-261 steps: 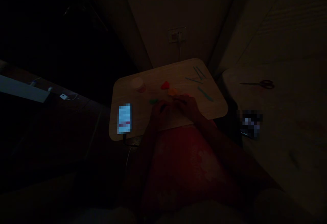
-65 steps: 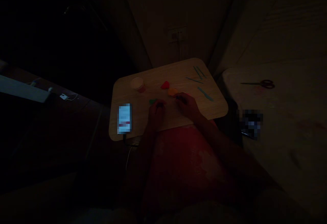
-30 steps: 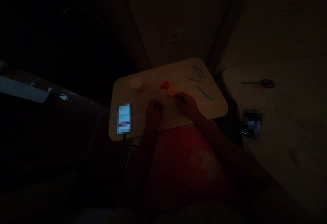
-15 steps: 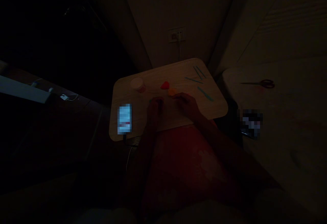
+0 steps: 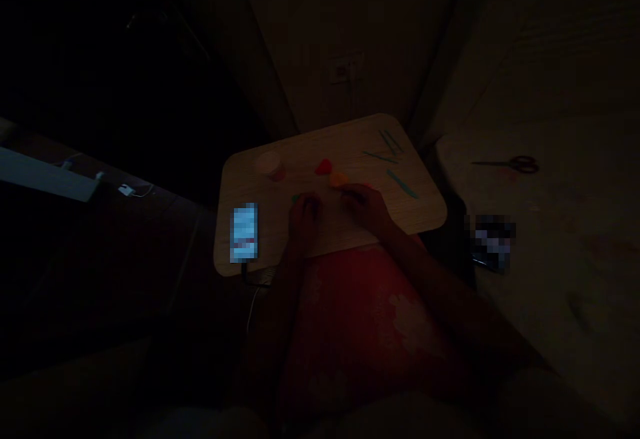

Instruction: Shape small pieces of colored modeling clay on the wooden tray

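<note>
Bearings: clock face centred on the wooden lap board (image 5: 400, 209), 12 at its far edge.

Change: the hands, close together at the first look, now sit apart, with bare board showing between them. The left hand has drawn in over the green piece. The room has also gone darker.

Left hand: the left hand (image 5: 304, 217) lies curled at about 7 o'clock, knuckles up. It is on or just over the green piece (image 5: 296, 197), which shows only as a sliver past the fingers. Contact is likely, but a grip cannot be told from this view.

Right hand: the right hand (image 5: 364, 207) rests at about 5 o'clock, fingers reaching toward the orange piece (image 5: 339, 179). Its fingertips are just beside that piece, and touching cannot be told. Nothing shows held.

Things: a red wedge (image 5: 323, 167) lies at about 12, just beyond the orange piece and clear of both hands. All three pieces look soft, perhaps clay, but the dark hides their texture. A pale round tub (image 5: 267, 164) stands at 10. Thin teal sticks (image 5: 386, 142) lie at 2, with a teal flat tool (image 5: 401, 184) at 3.

Rest: a lit phone (image 5: 244, 232), its screen blurred, lies at 8 on the board, with a cable running off the near edge. Scissors (image 5: 505, 165) lie on a pale cloth surface (image 5: 565, 239) at 3, beyond the board. A dark pixelated object (image 5: 493, 244) sits there too. A wall socket (image 5: 345, 71) shows at 12. A red garment (image 5: 360, 332) covers the lap.
</note>
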The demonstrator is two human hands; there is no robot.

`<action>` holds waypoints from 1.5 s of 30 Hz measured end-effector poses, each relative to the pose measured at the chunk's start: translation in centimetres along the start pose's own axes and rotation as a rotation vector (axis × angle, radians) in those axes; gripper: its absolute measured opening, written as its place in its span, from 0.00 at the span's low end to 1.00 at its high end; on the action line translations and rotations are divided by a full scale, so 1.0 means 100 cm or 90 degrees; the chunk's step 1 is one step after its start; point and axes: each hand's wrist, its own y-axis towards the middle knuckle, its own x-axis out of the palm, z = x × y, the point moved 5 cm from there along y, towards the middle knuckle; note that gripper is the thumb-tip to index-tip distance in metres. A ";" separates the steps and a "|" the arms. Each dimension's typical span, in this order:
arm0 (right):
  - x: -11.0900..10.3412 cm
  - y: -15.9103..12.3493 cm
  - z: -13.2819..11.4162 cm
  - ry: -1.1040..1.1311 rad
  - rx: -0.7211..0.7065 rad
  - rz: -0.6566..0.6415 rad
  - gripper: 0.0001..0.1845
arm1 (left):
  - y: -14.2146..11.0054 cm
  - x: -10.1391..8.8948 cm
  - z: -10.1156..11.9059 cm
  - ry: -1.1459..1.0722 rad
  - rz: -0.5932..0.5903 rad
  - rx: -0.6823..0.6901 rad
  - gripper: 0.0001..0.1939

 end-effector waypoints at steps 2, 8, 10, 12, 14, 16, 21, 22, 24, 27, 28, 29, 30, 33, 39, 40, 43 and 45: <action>0.001 0.000 0.000 -0.018 0.000 -0.009 0.15 | 0.000 0.000 0.003 0.009 -0.003 0.021 0.16; 0.004 0.000 -0.001 -0.064 0.003 -0.045 0.12 | -0.001 0.002 0.011 0.017 -0.017 0.055 0.18; 0.005 0.000 -0.001 -0.073 -0.003 -0.047 0.12 | -0.001 0.003 0.010 0.002 -0.020 0.049 0.17; 0.004 0.000 -0.002 -0.075 -0.002 -0.038 0.11 | -0.001 0.003 0.008 -0.017 -0.019 0.031 0.13; 0.002 0.000 -0.003 -0.059 0.004 -0.021 0.12 | 0.000 0.003 0.005 -0.038 -0.026 0.018 0.11; 0.000 0.000 -0.003 -0.020 0.020 -0.013 0.14 | 0.001 0.002 0.003 -0.059 -0.035 0.019 0.13; -0.002 0.001 -0.004 0.030 0.033 0.008 0.13 | 0.003 -0.002 0.001 -0.056 -0.007 0.009 0.15; -0.003 0.001 -0.003 0.030 0.036 0.012 0.11 | 0.003 -0.002 0.001 -0.053 -0.003 0.006 0.16; -0.002 0.001 -0.001 0.029 0.040 0.015 0.10 | 0.004 -0.002 0.003 -0.049 0.005 0.010 0.17; 0.000 0.000 0.000 0.030 0.038 0.005 0.11 | 0.003 -0.002 0.005 -0.039 0.015 0.015 0.16; 0.001 -0.001 0.001 0.038 0.042 -0.002 0.12 | 0.003 -0.002 0.005 -0.033 0.018 0.014 0.16; 0.002 -0.002 0.002 0.051 0.050 -0.007 0.13 | 0.003 -0.002 0.005 -0.028 0.020 0.012 0.16; 0.003 -0.002 0.003 0.067 0.061 -0.011 0.14 | 0.003 -0.002 0.005 -0.022 0.020 0.010 0.15; 0.003 -0.004 0.004 0.096 0.076 -0.014 0.14 | 0.003 -0.002 0.005 -0.016 0.020 0.016 0.15; 0.005 -0.003 0.008 0.086 0.094 -0.006 0.11 | 0.002 -0.001 0.009 -0.026 0.008 0.020 0.17; 0.005 -0.003 0.009 0.096 0.102 0.000 0.12 | 0.002 0.000 0.009 -0.024 0.005 0.019 0.17; 0.005 -0.003 0.010 0.112 0.106 0.013 0.14 | 0.002 0.000 0.009 -0.023 -0.005 0.022 0.15; 0.003 -0.003 0.007 0.096 0.093 0.025 0.16 | 0.002 0.001 0.009 -0.026 -0.011 0.025 0.15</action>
